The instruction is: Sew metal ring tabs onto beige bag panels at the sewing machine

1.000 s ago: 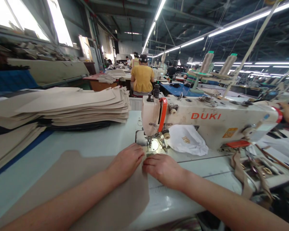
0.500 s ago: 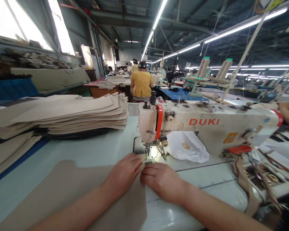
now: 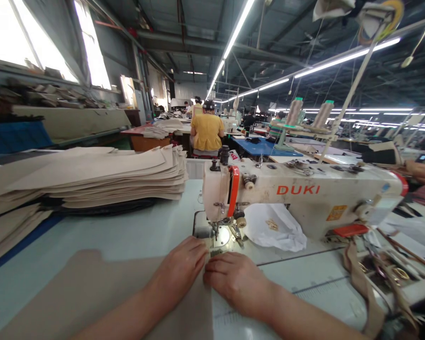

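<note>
A flat grey-beige fabric panel [image 3: 127, 288] lies on the sewing table, its right edge running toward the sewing machine [image 3: 297, 190]. My left hand [image 3: 184, 262] is closed on the panel's edge near its far corner, fingertips just short of the needle plate [image 3: 221, 236]. Close beside it, my right hand [image 3: 235, 278] pinches the same edge from the right, its fingers bent and pressed together. The fingertips of both hands almost meet. What lies exactly beneath them is hidden. The needle and presser foot [image 3: 216, 231] stand just beyond the hands.
At the left rises a stack of beige fabric panels [image 3: 102, 174]. Under the machine arm sits a white bag [image 3: 276, 231] with small gold-coloured pieces. Tan straps [image 3: 361, 288] hang over a parts tray on the right. A person in yellow [image 3: 207, 132] sits ahead; another person's arm [image 3: 421, 169] shows at right.
The head view has tilted up slightly, so the machine and stack sit lower. Both hands keep nearly the same place by the needle, still on the panel's edge.
</note>
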A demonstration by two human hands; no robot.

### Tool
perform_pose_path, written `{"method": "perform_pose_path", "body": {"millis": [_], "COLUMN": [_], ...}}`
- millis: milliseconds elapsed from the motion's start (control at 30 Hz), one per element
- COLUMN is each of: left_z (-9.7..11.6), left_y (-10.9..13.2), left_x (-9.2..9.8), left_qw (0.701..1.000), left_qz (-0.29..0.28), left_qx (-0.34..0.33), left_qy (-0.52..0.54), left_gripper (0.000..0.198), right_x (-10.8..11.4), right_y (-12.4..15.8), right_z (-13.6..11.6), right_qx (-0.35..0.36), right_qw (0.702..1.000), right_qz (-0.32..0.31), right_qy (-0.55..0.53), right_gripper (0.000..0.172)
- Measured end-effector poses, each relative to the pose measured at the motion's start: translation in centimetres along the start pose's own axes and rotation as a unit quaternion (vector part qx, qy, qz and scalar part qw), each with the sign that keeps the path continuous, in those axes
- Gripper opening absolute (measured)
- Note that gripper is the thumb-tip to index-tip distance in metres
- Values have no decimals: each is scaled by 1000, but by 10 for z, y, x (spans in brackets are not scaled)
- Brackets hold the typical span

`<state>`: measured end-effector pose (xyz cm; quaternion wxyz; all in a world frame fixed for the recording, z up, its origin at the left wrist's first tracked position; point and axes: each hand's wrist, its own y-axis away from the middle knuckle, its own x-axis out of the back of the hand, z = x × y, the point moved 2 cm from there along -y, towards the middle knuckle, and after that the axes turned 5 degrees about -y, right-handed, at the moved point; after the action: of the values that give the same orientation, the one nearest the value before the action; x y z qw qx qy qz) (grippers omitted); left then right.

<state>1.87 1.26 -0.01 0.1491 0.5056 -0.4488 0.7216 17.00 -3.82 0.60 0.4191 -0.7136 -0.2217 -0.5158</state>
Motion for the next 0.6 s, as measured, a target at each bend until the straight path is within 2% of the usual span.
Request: {"method": "perform_pose_path", "body": {"millis": [400,600], "left_z": [0,-2], "left_y": [2,3], "left_x": [1,-1], "left_qw": [1000,1000], "left_qz": [19,11], "left_qx": [-6,-12], "left_qy": [-8,-12], "left_gripper": [31,31], "right_x": [0,0], "right_y": [0,0], "right_z": [0,0], "right_qx": [-6,-7], "right_qw": [1000,1000], "right_qz": [2,1], "right_qy": [-4,-6], "right_gripper": [10,10]}}
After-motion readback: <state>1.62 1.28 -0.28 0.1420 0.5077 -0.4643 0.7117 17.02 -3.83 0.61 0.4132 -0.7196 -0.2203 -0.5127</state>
